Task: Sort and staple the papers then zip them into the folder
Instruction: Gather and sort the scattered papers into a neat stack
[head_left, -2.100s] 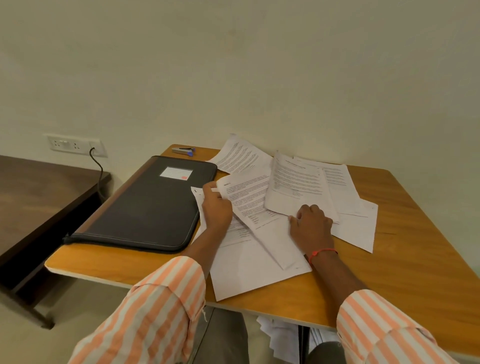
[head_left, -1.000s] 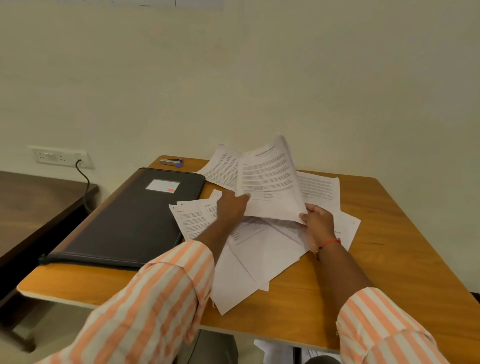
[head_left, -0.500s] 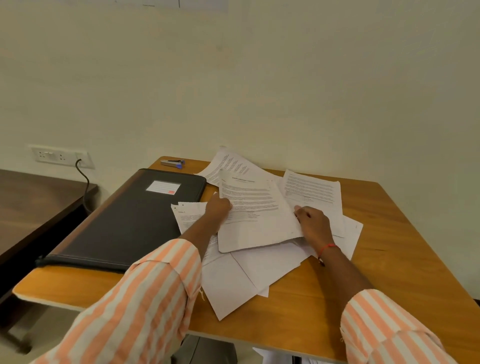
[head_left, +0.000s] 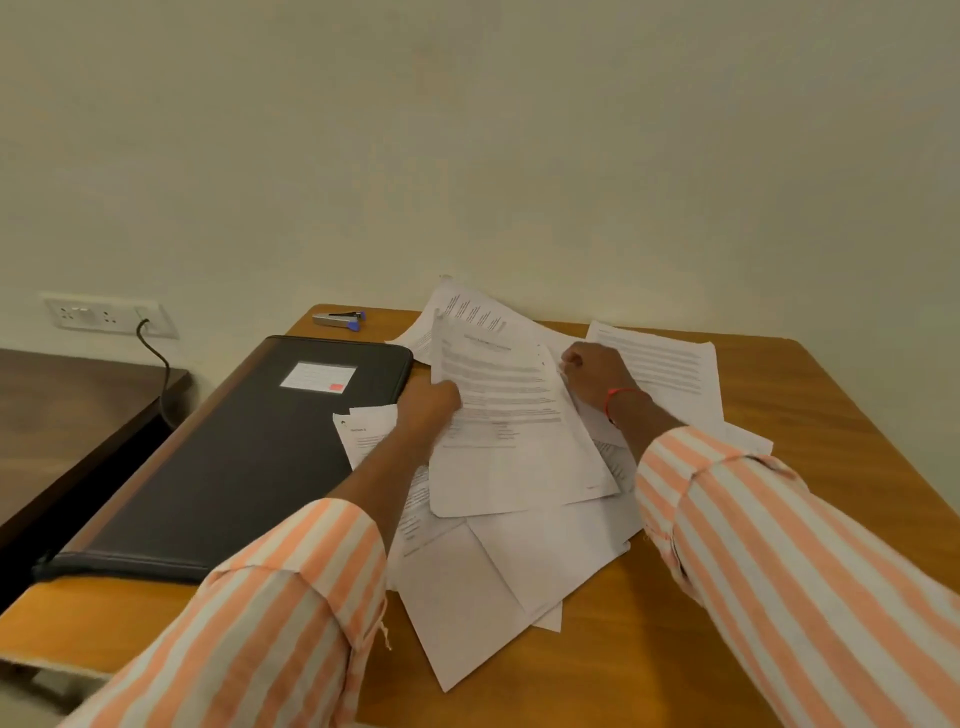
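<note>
Several loose printed sheets (head_left: 524, 561) lie overlapping in the middle of the wooden table (head_left: 810, 519). My left hand (head_left: 434, 405) pinches the left edge of the top printed sheet (head_left: 511, 431). My right hand (head_left: 595, 371) rests closed at that sheet's upper right corner, against the sheet behind; whether it grips paper is unclear. A black zip folder (head_left: 249, 457) lies shut on the left half of the table. A small silver and blue stapler (head_left: 340, 318) sits at the table's far left corner, apart from both hands.
A dark wooden side table (head_left: 62, 415) stands to the left, below a wall socket (head_left: 104, 312) with a black cable plugged in. The cream wall runs right behind the table's far edge. Bare wood shows at the table's right and front.
The top sheet was lifted up a second ago and now lies lower over the pile. My right hand has moved from its lower right edge up to its upper right corner.
</note>
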